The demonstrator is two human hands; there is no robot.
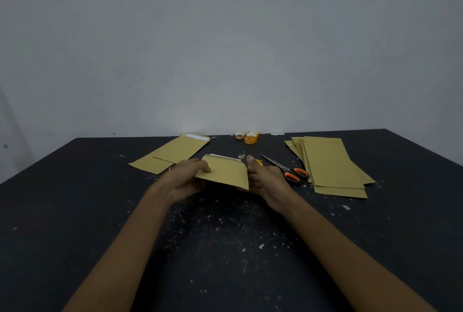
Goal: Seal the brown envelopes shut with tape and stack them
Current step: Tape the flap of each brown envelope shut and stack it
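Beside the right hand (263, 177) lie scissors (285, 167) — beyond them, stacked envelopes (330, 164).

Forearms extended forward, left grip (191, 174) pinching envelope (226, 174) edge, right grip (264, 179) curled round tape roll (259, 162)

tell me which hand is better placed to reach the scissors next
Right, probably: the scissors lie just beside the right hand, while the left hand grips the envelope's opposite side.

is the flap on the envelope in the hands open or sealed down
Open, apparently: a white strip shows along the top edge of the held envelope, and no tape is visible on it.
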